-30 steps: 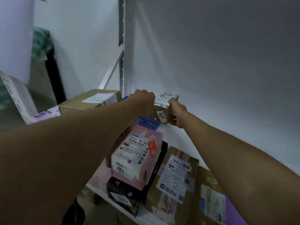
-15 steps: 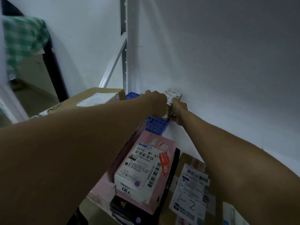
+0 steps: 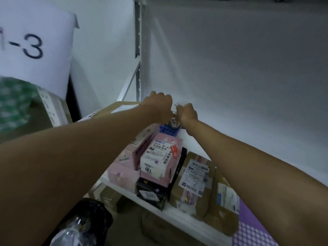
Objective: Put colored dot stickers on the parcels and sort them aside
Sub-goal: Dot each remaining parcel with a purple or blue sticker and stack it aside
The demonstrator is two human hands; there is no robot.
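Both your hands, left hand (image 3: 158, 106) & right hand (image 3: 186, 112), clamp the small box (image 3: 174, 119) btwn them, far back over the blue rack (image 3: 168, 130).

Two bare forearms filled most of the head view, one entering from the lower left and one from the lower right. No sleeve, cuff, watch, band or glove showed on either; both were uncovered from the frame's edge to the wrist. The left hand (image 3: 158, 104) and the right hand (image 3: 187, 112) were bare too, with no rings visible on the parts that faced the camera. The knuckles showed as rounded ridges; the fingertips were hidden from view.
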